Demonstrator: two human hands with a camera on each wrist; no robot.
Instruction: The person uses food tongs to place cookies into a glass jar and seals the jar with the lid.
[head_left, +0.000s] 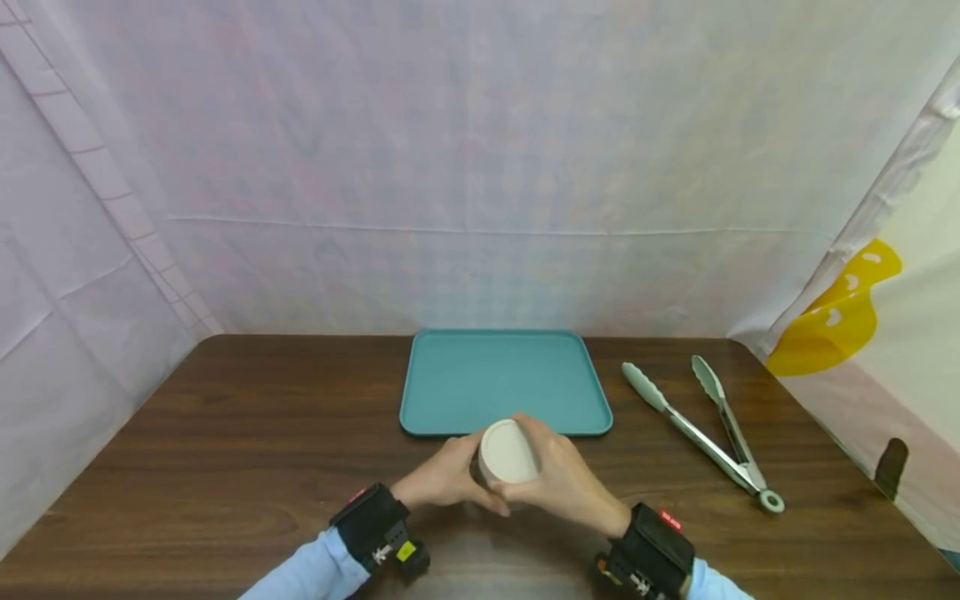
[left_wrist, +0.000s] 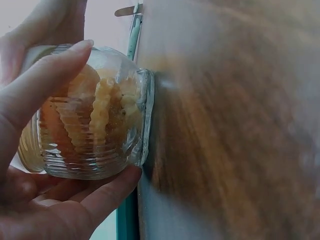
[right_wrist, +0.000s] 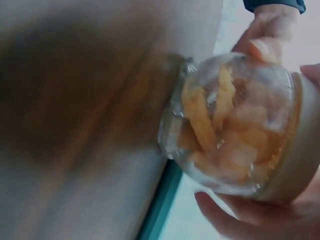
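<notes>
A glass jar [left_wrist: 112,145] with a ribbed side holds orange-yellow crinkle-cut pieces [right_wrist: 200,117]. Its pale cream lid [head_left: 508,452] faces up towards the head camera. My left hand [head_left: 450,475] grips the glass body from the left, thumb on one side and fingers on the other. From the right, my right hand [head_left: 558,473] curls round the lid and the jar's upper part. The jar's base is right at the tabletop in both wrist views, slightly tilted in the right one. The head view hides most of the glass behind lid and hands.
A teal tray [head_left: 498,375] lies just beyond the jar. To its right rest metal tongs [head_left: 705,437] with pale green tips, spread apart. The dark wood table [head_left: 262,433] meets a white cloth [head_left: 465,167] at the back. A yellow patterned shape [head_left: 836,325] shows at the right.
</notes>
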